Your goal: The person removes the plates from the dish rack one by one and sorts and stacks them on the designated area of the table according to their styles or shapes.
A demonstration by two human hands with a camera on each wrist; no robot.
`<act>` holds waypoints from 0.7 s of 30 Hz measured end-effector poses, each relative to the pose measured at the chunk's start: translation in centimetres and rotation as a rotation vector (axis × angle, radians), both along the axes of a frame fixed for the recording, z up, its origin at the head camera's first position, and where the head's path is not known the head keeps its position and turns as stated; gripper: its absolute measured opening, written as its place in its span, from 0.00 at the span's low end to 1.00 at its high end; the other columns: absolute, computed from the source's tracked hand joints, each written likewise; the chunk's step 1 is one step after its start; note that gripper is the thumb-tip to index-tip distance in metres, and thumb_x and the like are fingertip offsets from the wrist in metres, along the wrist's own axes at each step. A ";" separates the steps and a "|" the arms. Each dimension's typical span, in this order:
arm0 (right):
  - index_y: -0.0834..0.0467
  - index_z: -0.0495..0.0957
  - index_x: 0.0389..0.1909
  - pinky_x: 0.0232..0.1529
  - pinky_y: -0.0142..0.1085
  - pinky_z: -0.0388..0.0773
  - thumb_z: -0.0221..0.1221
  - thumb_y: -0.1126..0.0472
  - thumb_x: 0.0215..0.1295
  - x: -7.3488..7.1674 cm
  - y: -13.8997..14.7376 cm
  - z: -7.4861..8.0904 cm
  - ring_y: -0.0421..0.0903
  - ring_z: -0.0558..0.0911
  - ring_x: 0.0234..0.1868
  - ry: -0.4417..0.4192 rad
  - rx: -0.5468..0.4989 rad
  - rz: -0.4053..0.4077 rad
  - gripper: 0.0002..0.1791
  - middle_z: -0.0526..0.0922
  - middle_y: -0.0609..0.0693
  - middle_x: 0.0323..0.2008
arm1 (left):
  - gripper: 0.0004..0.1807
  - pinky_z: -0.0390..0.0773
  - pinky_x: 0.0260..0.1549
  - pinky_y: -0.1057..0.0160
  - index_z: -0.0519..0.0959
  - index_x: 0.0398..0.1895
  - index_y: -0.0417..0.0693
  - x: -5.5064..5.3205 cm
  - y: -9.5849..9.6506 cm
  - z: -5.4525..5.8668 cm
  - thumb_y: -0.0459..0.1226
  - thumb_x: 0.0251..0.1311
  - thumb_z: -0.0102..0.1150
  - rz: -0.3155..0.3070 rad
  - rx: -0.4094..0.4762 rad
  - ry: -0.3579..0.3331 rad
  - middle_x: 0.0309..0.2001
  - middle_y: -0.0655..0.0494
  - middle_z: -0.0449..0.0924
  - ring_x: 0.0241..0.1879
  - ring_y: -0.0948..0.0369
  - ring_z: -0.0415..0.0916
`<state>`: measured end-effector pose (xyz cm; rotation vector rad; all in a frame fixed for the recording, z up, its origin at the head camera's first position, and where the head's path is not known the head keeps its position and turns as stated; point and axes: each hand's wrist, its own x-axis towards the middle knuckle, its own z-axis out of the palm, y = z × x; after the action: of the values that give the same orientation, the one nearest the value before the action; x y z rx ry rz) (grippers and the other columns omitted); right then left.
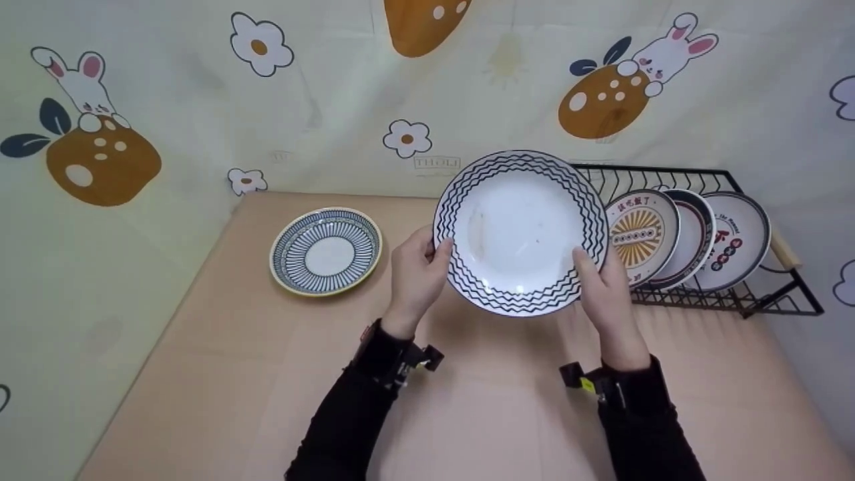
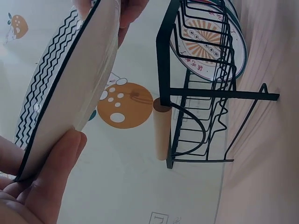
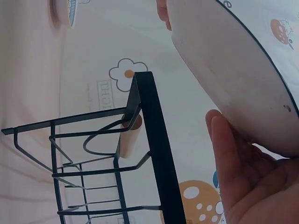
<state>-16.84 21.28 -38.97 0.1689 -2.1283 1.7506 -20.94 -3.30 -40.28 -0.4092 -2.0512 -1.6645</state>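
Observation:
A white plate [image 1: 521,227] with black zigzag lines round its rim is held up above the table, its inner face toward the head camera. My left hand [image 1: 419,274] grips its left edge, thumb on the front rim and fingers behind. On the opposite edge my right hand [image 1: 606,294] grips the rim the same way. The left wrist view catches the plate [image 2: 74,79] edge-on, with left fingers [image 2: 58,172] against its pale underside. In the right wrist view the underside [image 3: 233,60] shows above the right hand [image 3: 252,186]. Faint brownish marks show on the plate's white middle.
A black wire dish rack [image 1: 768,304] with wooden handles stands at the right, holding a sunburst plate [image 1: 638,234], a dark-banded plate [image 1: 695,247] and a plate with red lettering [image 1: 738,237]. A blue-striped, yellow-rimmed plate [image 1: 327,252] lies on the table [image 1: 220,374] at the left.

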 end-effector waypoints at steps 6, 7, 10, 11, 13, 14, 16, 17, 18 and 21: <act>0.73 0.63 0.67 0.55 0.29 0.74 0.43 0.67 0.76 -0.2 0.2 -0.3 0.41 0.75 0.53 0.105 0.054 0.019 0.22 0.73 0.66 0.59 | 0.04 0.77 0.19 0.67 0.82 0.35 0.33 -0.2 -0.3 0.2 0.26 0.61 0.59 0.018 0.025 -0.009 0.25 0.50 0.82 0.23 0.63 0.75; 0.73 0.63 0.66 0.56 0.29 0.73 0.43 0.67 0.76 -0.2 0.2 -0.3 0.41 0.75 0.55 0.124 0.070 0.021 0.22 0.73 0.67 0.59 | 0.04 0.77 0.20 0.67 0.82 0.35 0.32 -0.3 -0.5 0.2 0.26 0.61 0.58 0.015 0.034 -0.016 0.25 0.49 0.82 0.23 0.62 0.76; 0.75 0.64 0.65 0.60 0.31 0.70 0.42 0.67 0.76 -0.2 0.3 -0.3 0.42 0.74 0.56 0.159 0.110 0.017 0.22 0.73 0.68 0.58 | 0.04 0.78 0.19 0.67 0.81 0.34 0.31 -0.5 -1.0 0.3 0.25 0.61 0.58 0.027 0.056 -0.032 0.25 0.47 0.82 0.23 0.60 0.76; 0.75 0.64 0.65 0.61 0.32 0.68 0.42 0.67 0.76 -0.2 0.4 -0.2 0.42 0.73 0.57 0.165 0.125 0.010 0.22 0.73 0.69 0.58 | 0.04 0.78 0.20 0.67 0.82 0.34 0.31 -0.6 -1.1 0.3 0.26 0.61 0.58 0.035 0.060 -0.034 0.25 0.46 0.83 0.23 0.60 0.77; 0.75 0.65 0.64 0.64 0.34 0.67 0.42 0.67 0.76 -0.3 0.5 -0.2 0.45 0.73 0.59 0.164 0.135 0.001 0.22 0.73 0.68 0.59 | 0.04 0.76 0.18 0.68 0.82 0.32 0.31 -0.8 -1.6 0.4 0.26 0.61 0.58 0.070 0.048 -0.032 0.24 0.47 0.82 0.22 0.60 0.76; 0.75 0.65 0.64 0.65 0.35 0.66 0.42 0.67 0.77 -0.3 0.6 -0.2 0.47 0.73 0.60 0.163 0.134 -0.004 0.21 0.73 0.68 0.59 | 0.04 0.76 0.18 0.68 0.82 0.32 0.32 -0.9 -1.8 0.4 0.26 0.61 0.58 0.086 0.043 -0.031 0.24 0.47 0.82 0.22 0.61 0.76; 0.74 0.65 0.64 0.67 0.37 0.64 0.41 0.66 0.77 -0.4 0.7 -0.2 0.50 0.72 0.62 0.163 0.133 -0.006 0.21 0.73 0.66 0.61 | 0.04 0.74 0.17 0.69 0.81 0.31 0.33 -1.1 -2.2 0.5 0.27 0.61 0.59 0.122 0.025 -0.026 0.23 0.49 0.82 0.21 0.61 0.75; 0.74 0.65 0.65 0.68 0.38 0.64 0.40 0.66 0.77 -0.5 0.8 -0.2 0.52 0.72 0.63 0.166 0.133 -0.007 0.22 0.74 0.65 0.61 | 0.04 0.72 0.17 0.69 0.81 0.30 0.33 -1.2 -2.4 0.5 0.27 0.61 0.59 0.138 0.020 -0.023 0.22 0.50 0.81 0.21 0.61 0.74; 0.73 0.65 0.65 0.68 0.39 0.64 0.40 0.66 0.77 -0.6 0.9 -0.1 0.53 0.72 0.63 0.172 0.136 -0.010 0.22 0.74 0.65 0.61 | 0.05 0.70 0.16 0.69 0.80 0.29 0.33 -1.3 -2.7 0.5 0.27 0.61 0.59 0.156 0.012 -0.020 0.21 0.51 0.79 0.21 0.62 0.72; 0.73 0.66 0.65 0.68 0.39 0.62 0.40 0.66 0.77 -0.7 1.2 -0.2 0.54 0.70 0.65 0.197 0.176 -0.037 0.22 0.74 0.63 0.62 | 0.06 0.66 0.16 0.69 0.79 0.26 0.35 -1.5 -3.3 0.5 0.28 0.60 0.60 0.194 0.002 -0.020 0.20 0.52 0.75 0.20 0.61 0.69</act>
<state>-17.56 22.47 -39.17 0.3333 -2.1240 1.4601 -22.41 -6.58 -39.76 -0.1866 -2.0327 -1.5608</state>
